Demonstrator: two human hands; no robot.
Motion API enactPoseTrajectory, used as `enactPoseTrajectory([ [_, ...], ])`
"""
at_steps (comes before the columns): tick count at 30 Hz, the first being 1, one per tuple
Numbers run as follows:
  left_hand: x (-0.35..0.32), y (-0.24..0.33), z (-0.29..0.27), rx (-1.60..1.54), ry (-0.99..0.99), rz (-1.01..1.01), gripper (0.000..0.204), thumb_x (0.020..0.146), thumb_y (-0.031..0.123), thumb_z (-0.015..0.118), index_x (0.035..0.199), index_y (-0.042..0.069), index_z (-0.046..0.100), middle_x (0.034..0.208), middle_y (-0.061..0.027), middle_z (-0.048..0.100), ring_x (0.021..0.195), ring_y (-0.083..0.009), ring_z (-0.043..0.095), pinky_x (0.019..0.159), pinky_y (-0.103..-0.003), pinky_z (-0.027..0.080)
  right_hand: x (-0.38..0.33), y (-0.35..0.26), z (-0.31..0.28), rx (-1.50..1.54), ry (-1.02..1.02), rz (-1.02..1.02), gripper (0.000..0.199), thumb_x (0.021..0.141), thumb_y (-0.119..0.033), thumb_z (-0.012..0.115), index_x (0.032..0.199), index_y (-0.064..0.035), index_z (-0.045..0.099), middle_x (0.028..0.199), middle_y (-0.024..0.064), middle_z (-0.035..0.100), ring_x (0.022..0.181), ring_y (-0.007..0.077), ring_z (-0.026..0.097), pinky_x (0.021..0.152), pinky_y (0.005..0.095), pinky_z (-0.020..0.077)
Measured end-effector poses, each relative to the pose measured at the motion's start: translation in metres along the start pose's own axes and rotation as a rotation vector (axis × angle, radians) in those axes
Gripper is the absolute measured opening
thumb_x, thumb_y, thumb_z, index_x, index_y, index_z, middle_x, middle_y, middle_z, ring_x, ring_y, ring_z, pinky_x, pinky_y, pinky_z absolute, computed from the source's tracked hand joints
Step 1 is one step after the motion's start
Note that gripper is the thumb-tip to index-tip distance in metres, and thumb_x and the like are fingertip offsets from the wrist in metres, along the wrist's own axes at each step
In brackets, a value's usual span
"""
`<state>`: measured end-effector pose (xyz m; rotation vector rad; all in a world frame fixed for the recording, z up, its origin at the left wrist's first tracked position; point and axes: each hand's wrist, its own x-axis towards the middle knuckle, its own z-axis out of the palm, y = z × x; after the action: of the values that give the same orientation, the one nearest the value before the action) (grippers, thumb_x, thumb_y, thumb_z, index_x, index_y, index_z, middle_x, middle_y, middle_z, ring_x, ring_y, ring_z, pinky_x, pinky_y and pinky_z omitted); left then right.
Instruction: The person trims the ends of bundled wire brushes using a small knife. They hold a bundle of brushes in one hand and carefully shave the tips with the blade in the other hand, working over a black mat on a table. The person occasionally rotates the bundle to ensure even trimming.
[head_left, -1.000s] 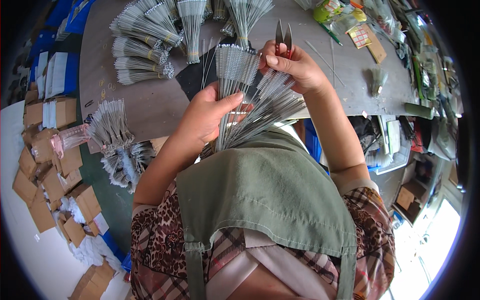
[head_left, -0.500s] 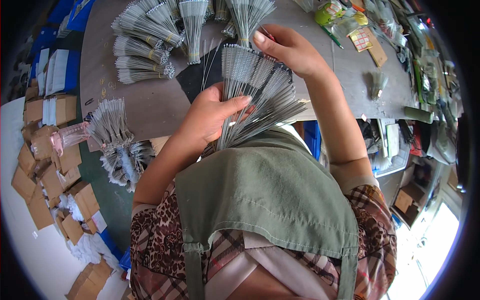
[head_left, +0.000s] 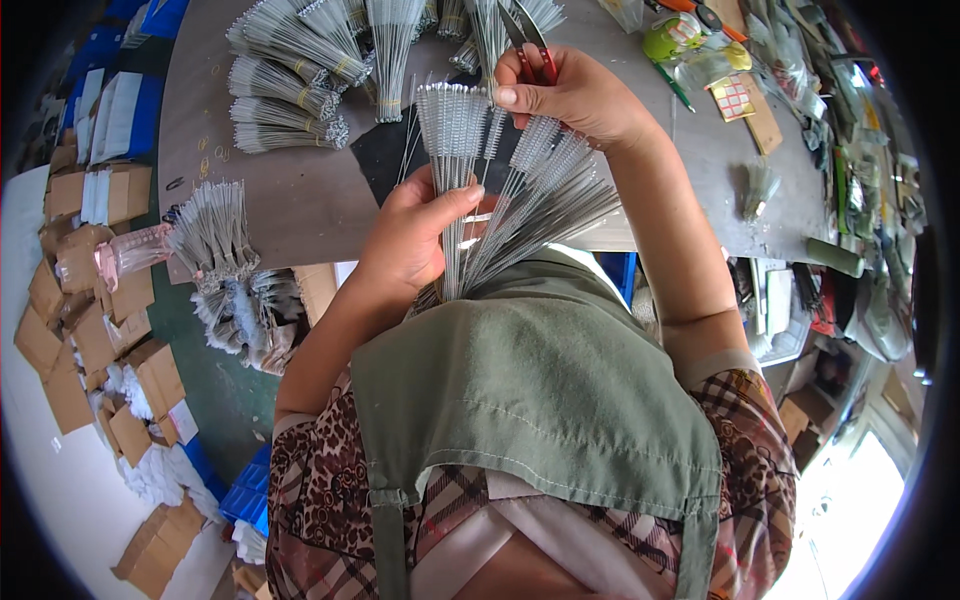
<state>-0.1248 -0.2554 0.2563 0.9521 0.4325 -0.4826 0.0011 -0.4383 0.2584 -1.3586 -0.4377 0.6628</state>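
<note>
A fanned bunch of thin wire tube brushes [head_left: 452,125] stands bristle ends up, its stems reaching down against my apron. My left hand [head_left: 420,220] is closed round part of the bunch, thumb across the stems. The other brushes [head_left: 560,195] lean away to the right, outside its grip. Above the bunch my right hand [head_left: 575,95] is closed on red-handled scissors [head_left: 532,45], their dark blades pointing up and apart. Its thumb and fingertips are beside the top of a single brush [head_left: 495,132]; whether they touch it I cannot tell.
Banded bundles of brushes [head_left: 290,95] lie along the table's far left. A dark mat [head_left: 385,160] is under my hands. More brushes [head_left: 215,235] sit at the left edge. Cardboard boxes [head_left: 130,300] fill the floor beyond. A green pencil [head_left: 675,90] and plastic bags lie right.
The scissors have turned up into plain view in my right hand. The bunch has parted, with a gripped group upright at left and the others leaning right.
</note>
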Motion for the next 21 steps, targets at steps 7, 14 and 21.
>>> enactPoseTrajectory([
  [7,-0.002,-0.008,-0.002,0.042,0.059,-0.046,0.025,0.086,0.011,0.06,0.108,0.001,0.052,0.1,-0.0098,0.061,0.092,-0.0202,0.062,0.074,-0.032,0.051,-0.002,0.02,-0.006,0.163,-0.058,0.049,0.02,0.075,-0.016,0.075,0.08,-0.0043,0.06,0.072,-0.0015,0.057,0.064,0.0082,0.054,0.06,0.0207,0.045],
  [14,-0.005,-0.016,-0.007,0.062,0.083,-0.066,0.027,0.087,0.017,0.061,0.108,0.001,0.055,0.098,-0.0086,0.062,0.092,-0.0195,0.061,0.075,-0.031,0.049,-0.003,0.026,-0.002,0.122,-0.099,0.065,0.02,0.079,-0.018,0.072,0.082,-0.0052,0.057,0.071,-0.0029,0.052,0.066,0.0066,0.051,0.06,0.0197,0.0419],
  [21,-0.008,-0.022,-0.005,-0.023,0.059,-0.037,0.025,0.086,0.016,0.061,0.105,0.0,0.056,0.098,-0.0096,0.062,0.091,-0.0203,0.062,0.074,-0.034,0.05,-0.007,0.033,-0.004,0.184,-0.14,0.061,0.017,0.08,-0.013,0.07,0.089,-0.0048,0.058,0.078,0.0007,0.058,0.07,0.0088,0.055,0.065,0.0207,0.0457],
])
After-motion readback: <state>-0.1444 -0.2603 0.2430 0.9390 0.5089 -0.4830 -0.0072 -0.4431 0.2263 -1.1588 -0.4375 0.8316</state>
